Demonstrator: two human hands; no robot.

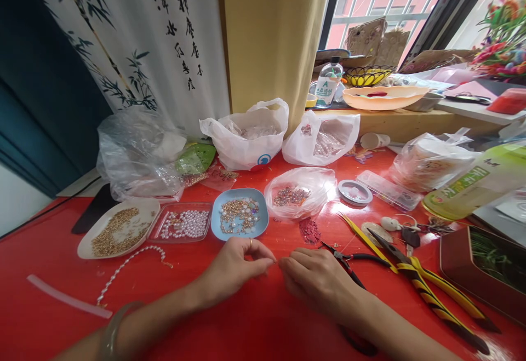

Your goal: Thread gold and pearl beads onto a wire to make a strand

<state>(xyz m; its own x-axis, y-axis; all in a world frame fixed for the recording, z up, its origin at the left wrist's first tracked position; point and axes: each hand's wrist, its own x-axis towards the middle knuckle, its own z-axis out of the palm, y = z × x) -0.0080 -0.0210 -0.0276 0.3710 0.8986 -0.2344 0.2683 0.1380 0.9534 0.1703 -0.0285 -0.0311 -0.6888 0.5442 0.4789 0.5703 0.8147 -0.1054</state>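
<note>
My left hand (236,268), wearing a ring, is closed with thumb and forefinger pinched together over the red table. Facing it, almost touching at the fingertips, my right hand (314,273) is curled in a pinch as well. Whatever lies between the fingers is too small to make out. Just beyond them stands a blue dish (217,213) of gold and clear beads. Left of that are a clear tray of white pearl beads (184,224) and a white dish (86,246) with small gold beads. A strand of white beads (119,270) lies on the table's left.
Small pliers (361,257) lie partly under my right forearm. Farther right are large yellow-and-black pliers (427,290), yellow tweezers (365,238) and a box (456,257) of green stems. Plastic bags (249,142) line the back. A translucent strip (68,298) lies at left.
</note>
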